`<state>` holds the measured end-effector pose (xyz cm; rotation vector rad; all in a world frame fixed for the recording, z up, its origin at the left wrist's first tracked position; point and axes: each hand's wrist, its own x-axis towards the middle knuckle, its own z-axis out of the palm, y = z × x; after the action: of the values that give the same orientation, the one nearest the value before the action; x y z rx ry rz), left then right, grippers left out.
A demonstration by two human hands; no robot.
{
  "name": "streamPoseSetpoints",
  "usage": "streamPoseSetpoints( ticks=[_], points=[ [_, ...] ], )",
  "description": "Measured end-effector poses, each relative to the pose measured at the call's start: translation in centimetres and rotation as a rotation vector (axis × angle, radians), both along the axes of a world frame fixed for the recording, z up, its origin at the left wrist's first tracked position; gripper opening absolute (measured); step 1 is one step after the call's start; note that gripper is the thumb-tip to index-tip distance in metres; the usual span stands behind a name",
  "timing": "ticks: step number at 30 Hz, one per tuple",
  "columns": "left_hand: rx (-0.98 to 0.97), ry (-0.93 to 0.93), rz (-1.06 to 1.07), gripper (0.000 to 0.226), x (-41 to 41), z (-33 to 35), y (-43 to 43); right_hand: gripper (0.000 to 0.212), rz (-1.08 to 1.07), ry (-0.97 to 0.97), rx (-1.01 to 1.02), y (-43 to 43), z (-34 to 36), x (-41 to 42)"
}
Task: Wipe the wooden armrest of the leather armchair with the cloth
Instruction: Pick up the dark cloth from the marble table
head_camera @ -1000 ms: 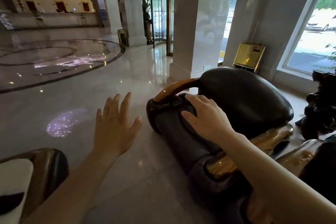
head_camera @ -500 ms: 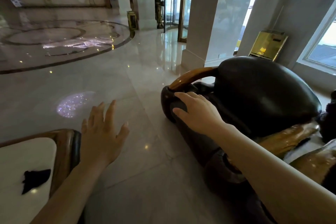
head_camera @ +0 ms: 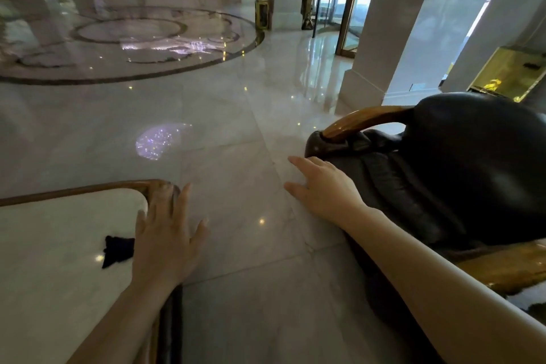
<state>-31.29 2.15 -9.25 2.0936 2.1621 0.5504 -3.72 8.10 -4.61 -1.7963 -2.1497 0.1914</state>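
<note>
A dark leather armchair (head_camera: 472, 162) stands at the right, with a curved wooden armrest (head_camera: 360, 121) along its far side. Another wooden armrest (head_camera: 520, 263) shows at the lower right edge. My right hand (head_camera: 325, 189) hovers flat, fingers spread, just left of the chair's leather side and holds nothing. A small dark cloth (head_camera: 116, 251) lies on the white marble top of a low table (head_camera: 53, 245) at the lower left. My left hand (head_camera: 165, 239) is open over the table's right edge, right beside the cloth and partly covering it.
The table has a wooden rim (head_camera: 88, 188). Polished marble floor (head_camera: 236, 156) stretches between table and chair. White columns (head_camera: 393, 38), a gold bin (head_camera: 514, 74) and glass doors stand behind the chair. A figure stands far off by the door.
The view has swung left and down, bringing the table and cloth into sight. My left hand has moved over the table edge next to the cloth. My right hand has slid off the chair's leather.
</note>
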Motion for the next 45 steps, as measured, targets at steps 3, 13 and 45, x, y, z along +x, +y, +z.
streamPoseSetpoints(
  ticks=[3,13,45],
  points=[
    [-0.034,0.000,0.063,0.073,-1.1,-0.8,-0.1,0.058,0.059,0.007,-0.015,1.5,-0.7,-1.4],
    [-0.135,0.067,0.274,0.073,-2.5,-4.3,1.9,0.064,0.294,0.003,-0.083,10.1,-4.5,-4.9],
    [-0.399,-0.081,0.726,0.070,-22.6,-19.9,6.3,0.064,0.743,-0.061,-0.382,22.7,-16.5,-33.5]
  ],
)
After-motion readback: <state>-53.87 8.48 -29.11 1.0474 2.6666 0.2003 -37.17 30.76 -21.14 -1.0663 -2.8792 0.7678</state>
